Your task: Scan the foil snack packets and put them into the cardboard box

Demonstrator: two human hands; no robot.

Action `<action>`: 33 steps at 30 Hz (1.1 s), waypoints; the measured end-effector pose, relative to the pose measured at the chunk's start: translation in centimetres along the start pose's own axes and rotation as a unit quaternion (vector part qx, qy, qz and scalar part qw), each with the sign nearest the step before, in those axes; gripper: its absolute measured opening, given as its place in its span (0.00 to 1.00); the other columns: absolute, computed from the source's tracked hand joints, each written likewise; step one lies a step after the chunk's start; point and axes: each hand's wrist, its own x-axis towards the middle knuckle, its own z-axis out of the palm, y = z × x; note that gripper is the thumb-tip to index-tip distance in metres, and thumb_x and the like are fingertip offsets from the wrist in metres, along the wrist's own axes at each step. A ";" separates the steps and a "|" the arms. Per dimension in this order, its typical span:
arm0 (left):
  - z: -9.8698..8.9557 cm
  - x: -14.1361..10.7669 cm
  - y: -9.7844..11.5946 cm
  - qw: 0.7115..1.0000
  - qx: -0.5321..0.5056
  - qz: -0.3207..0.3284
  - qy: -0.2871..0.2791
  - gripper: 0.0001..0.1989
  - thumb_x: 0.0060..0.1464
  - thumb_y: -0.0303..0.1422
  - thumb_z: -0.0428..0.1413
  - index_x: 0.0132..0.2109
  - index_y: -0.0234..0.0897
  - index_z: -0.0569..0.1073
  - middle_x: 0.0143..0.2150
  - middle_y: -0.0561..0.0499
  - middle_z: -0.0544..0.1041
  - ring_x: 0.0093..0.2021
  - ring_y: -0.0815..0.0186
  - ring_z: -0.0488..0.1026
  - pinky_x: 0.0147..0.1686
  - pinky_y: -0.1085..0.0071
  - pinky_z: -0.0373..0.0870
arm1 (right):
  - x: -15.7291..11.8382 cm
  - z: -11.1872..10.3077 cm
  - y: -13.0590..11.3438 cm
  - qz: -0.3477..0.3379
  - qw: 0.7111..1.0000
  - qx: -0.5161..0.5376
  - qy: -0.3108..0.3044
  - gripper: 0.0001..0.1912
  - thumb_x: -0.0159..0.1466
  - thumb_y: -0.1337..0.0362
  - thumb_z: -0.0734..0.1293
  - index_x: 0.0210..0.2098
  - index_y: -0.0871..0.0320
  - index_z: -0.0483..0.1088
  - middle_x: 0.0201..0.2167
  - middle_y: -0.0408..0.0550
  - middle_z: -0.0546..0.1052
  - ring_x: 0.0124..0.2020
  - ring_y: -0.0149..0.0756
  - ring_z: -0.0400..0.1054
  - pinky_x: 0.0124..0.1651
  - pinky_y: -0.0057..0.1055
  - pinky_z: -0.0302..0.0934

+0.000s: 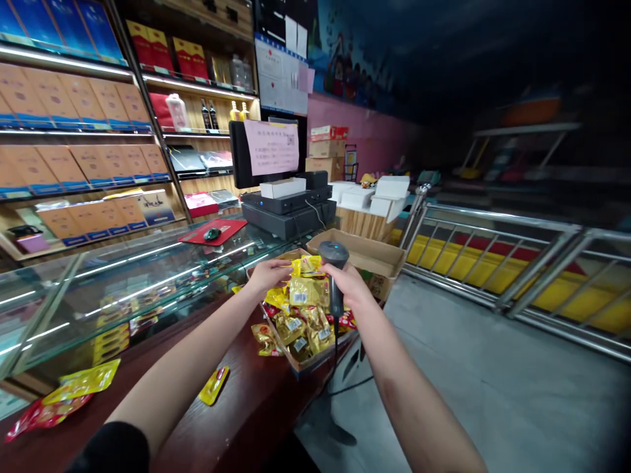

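The left hand (pixel 269 276) is held palm down, its fingers stretched out and nearly together at the upper edge of a heap of gold and yellow foil snack packets (pixel 305 315). Whether the yellow packet (pixel 306 266) at its fingertips is gripped cannot be told. The right hand (pixel 348 286) is closed around the handle of a black handheld barcode scanner (pixel 335 276), with the scanner's head rising above the fist. A thin black cable (pixel 336 355) hangs from its base past the counter edge.

The heap lies in a shallow cardboard tray (pixel 290 360) at lower centre, and an open cardboard box (pixel 355 253) stands just behind it, partly blocked by the scanner. Loose packets (pixel 64 401) and a single yellow packet (pixel 214 385) are scattered on the glossy dark red wooden countertop (pixel 236 420) at lower left. A glass display case (pixel 123 282) runs along the left, topped by a red mouse pad (pixel 211 231). A black till terminal (pixel 288 210) stands at upper centre, and a steel railing (pixel 493 256) crosses the right.
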 end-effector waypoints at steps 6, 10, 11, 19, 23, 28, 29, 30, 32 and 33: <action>-3.1 -1.1 0.3 1.000 -0.005 -0.011 0.023 0.20 0.37 0.35 0.68 0.40 0.30 0.77 0.34 0.43 0.79 0.33 0.63 0.77 0.30 0.74 0.73 | -0.3 0.7 0.2 -0.042 0.999 -0.028 0.004 0.14 0.45 0.64 0.69 0.32 0.61 0.73 0.30 0.44 0.77 0.35 0.36 0.69 0.38 0.29 0.59; -7.5 -3.0 -0.8 0.999 -0.011 -0.014 0.048 0.22 0.37 0.36 0.68 0.41 0.31 0.77 0.35 0.44 0.80 0.33 0.64 0.77 0.31 0.73 0.73 | -1.6 4.2 0.6 -0.042 0.997 -0.035 -0.061 0.14 0.46 0.63 0.69 0.33 0.60 0.74 0.31 0.46 0.77 0.37 0.36 0.69 0.41 0.30 0.59; -8.7 -3.6 -1.2 0.998 -0.013 -0.019 0.060 0.22 0.37 0.35 0.68 0.42 0.32 0.76 0.35 0.44 0.79 0.33 0.63 0.77 0.31 0.73 0.73 | -2.1 5.4 0.9 -0.040 0.995 -0.033 -0.086 0.14 0.46 0.63 0.69 0.33 0.60 0.74 0.31 0.46 0.77 0.37 0.36 0.69 0.41 0.30 0.59; -17.7 -10.7 -5.0 0.988 -0.049 -0.040 0.139 0.23 0.38 0.34 0.67 0.43 0.30 0.76 0.34 0.43 0.79 0.31 0.65 0.77 0.31 0.73 0.73 | -6.1 15.4 7.2 0.049 0.973 -0.067 -0.214 0.13 0.46 0.65 0.69 0.32 0.59 0.75 0.30 0.44 0.77 0.34 0.33 0.68 0.39 0.30 0.59; -20.1 -15.1 -7.9 0.978 -0.079 -0.073 0.178 0.23 0.38 0.34 0.68 0.44 0.31 0.75 0.39 0.41 0.79 0.34 0.63 0.77 0.34 0.70 0.74 | -7.9 18.3 11.0 0.109 0.958 -0.107 -0.243 0.12 0.46 0.65 0.68 0.31 0.60 0.75 0.30 0.45 0.77 0.32 0.33 0.68 0.36 0.29 0.59; -19.4 -19.6 -11.8 0.965 -0.189 -0.103 0.153 0.26 0.41 0.33 0.66 0.50 0.34 0.72 0.49 0.39 0.75 0.44 0.58 0.75 0.40 0.65 0.74 | -9.2 19.0 14.5 0.165 0.941 -0.135 -0.264 0.12 0.46 0.65 0.69 0.31 0.63 0.74 0.25 0.45 0.76 0.29 0.33 0.68 0.35 0.29 0.60; -18.9 -20.3 -12.4 0.961 -0.203 -0.106 0.155 0.27 0.42 0.33 0.66 0.51 0.35 0.71 0.51 0.39 0.74 0.46 0.57 0.74 0.40 0.65 0.74 | -9.3 18.9 15.1 0.169 0.940 -0.135 -0.264 0.12 0.46 0.65 0.69 0.30 0.63 0.74 0.25 0.45 0.76 0.29 0.33 0.68 0.34 0.28 0.60; -18.3 -20.9 -12.8 0.957 -0.212 -0.106 0.167 0.27 0.44 0.34 0.65 0.52 0.37 0.71 0.53 0.39 0.73 0.48 0.57 0.73 0.41 0.65 0.73 | -9.3 18.7 15.5 0.174 0.940 -0.133 -0.263 0.11 0.46 0.65 0.69 0.30 0.62 0.74 0.25 0.45 0.76 0.29 0.32 0.69 0.34 0.28 0.61; -17.2 -21.9 -13.4 0.952 -0.223 -0.097 0.184 0.26 0.46 0.35 0.63 0.54 0.38 0.70 0.56 0.41 0.70 0.53 0.57 0.70 0.45 0.65 0.71 | -9.2 18.4 16.3 0.189 0.940 -0.120 -0.257 0.10 0.46 0.65 0.69 0.29 0.62 0.73 0.24 0.45 0.76 0.29 0.32 0.69 0.33 0.27 0.61; -16.6 -22.3 -13.6 0.951 -0.229 -0.094 0.187 0.26 0.47 0.35 0.62 0.54 0.38 0.70 0.57 0.42 0.69 0.55 0.57 0.68 0.47 0.65 0.69 | -9.2 18.3 16.5 0.201 0.940 -0.108 -0.256 0.09 0.46 0.66 0.69 0.28 0.62 0.73 0.23 0.45 0.75 0.29 0.32 0.70 0.33 0.26 0.62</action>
